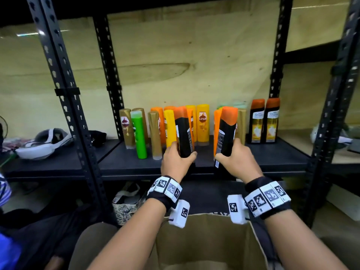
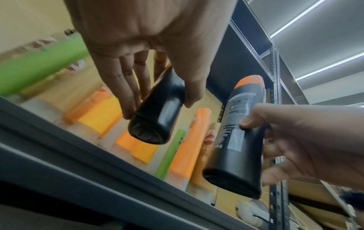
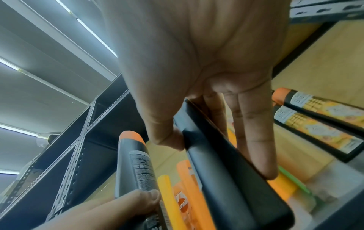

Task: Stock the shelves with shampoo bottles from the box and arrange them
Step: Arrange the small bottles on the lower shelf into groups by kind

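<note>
Left hand [image 1: 176,159]: grip clamped round the base of one black bottle with orange cap [image 1: 184,131], held upright above the shelf [image 1: 126,162] front edge. Right hand [image 1: 236,159]: grip clamped on a second black bottle [image 1: 226,133], likewise upright. Behind them on the shelf: a row of gold, green, yellow and orange bottles [image 1: 202,124]. Cardboard box [image 1: 204,240]: below, between the forearms.

The right hand [image 3: 197,65] fills the upper middle of the frame, its thumb and fingers [image 3: 254,132] closed round a black bottle [image 3: 232,179] that runs toward the lower right. At lower left, the left hand [image 3: 110,208] holds a second black bottle with an orange cap [image 3: 135,163]. Between them stand orange and yellow bottles [image 3: 183,194]. At the right edge, two black bottles with yellow labels [image 3: 319,124] stand side by side on the shelf [image 3: 342,171]. Ceiling light strips [image 3: 94,35] cross the upper left.
</note>
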